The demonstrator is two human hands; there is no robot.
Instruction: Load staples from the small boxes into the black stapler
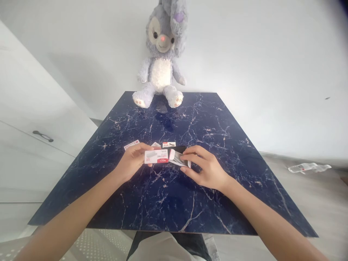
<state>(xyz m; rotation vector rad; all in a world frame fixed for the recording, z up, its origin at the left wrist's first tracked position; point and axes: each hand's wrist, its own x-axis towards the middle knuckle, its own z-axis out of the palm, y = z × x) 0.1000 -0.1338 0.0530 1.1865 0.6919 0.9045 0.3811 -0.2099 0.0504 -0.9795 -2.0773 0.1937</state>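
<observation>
Holding a white-and-red box (156, 157) in our left fingers (143, 146), facing the plush toy (161, 74), we grasp a grey-and-white piece (177, 160) with our right fingers (192, 158).

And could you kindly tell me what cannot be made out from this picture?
All in the head view:
Small print on the white-and-red cardboard box: too small and blurred.
Right end of the pale, shiny item: covered by the right hand.
Near edge of the black, straight-edged object: behind the box and pale item.
Top of the grey plush toy: cut off by the upper edge.
</observation>
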